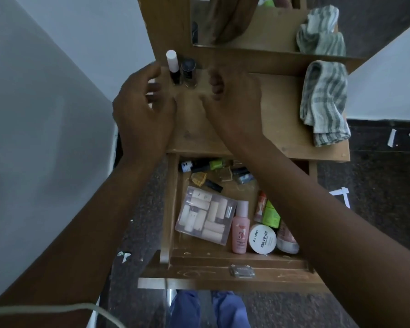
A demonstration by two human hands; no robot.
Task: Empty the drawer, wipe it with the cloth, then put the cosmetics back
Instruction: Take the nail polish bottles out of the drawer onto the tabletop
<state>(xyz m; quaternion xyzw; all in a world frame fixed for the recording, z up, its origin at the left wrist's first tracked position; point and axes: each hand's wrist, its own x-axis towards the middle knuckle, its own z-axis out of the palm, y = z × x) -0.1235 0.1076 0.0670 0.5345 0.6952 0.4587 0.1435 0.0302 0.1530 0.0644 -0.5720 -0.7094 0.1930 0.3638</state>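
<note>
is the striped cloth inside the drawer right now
No, the striped cloth lies on the tabletop at its right side, while the open drawer below holds only cosmetics.

Dim rm: white wall [45,91], dark speckled floor [376,176], wood dresser w/ mirror [234,20].
</note>
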